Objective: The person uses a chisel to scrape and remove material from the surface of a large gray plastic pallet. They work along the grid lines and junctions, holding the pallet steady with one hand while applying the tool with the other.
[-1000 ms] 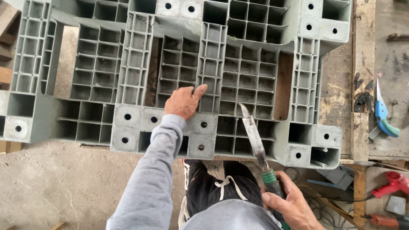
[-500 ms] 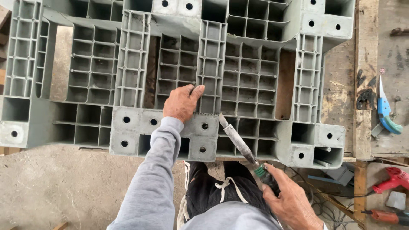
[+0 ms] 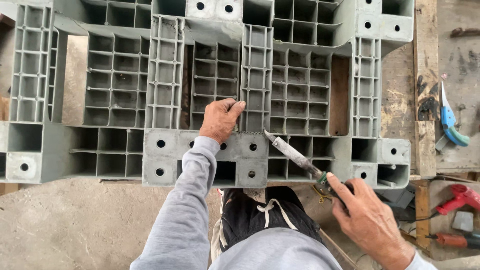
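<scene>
Head view: the grey moulded-plastic pallet, a grid of ribbed cells and bolt-holed corner blocks, lies upside-down across a worn wooden counter. The left hand presses flat on it, fingers curled over a rib beside the central ribbed column; its grip is a bracing one, closed on nothing loose. The right hand has its grip wrapped around the green-collared handle of a long metal-bladed heated iron, whose cord trails off to the right.

The blade tip touches the pallet at a rough, ragged seam just below the column, right of the left hand. I judge the work on that seam to be under way; how much remains I cannot tell.

The iron's long axis runs diagonally, handle at lower right, tip pointing upper left, away from the person. A blue-handled cutter lies well apart on the counter.
</scene>
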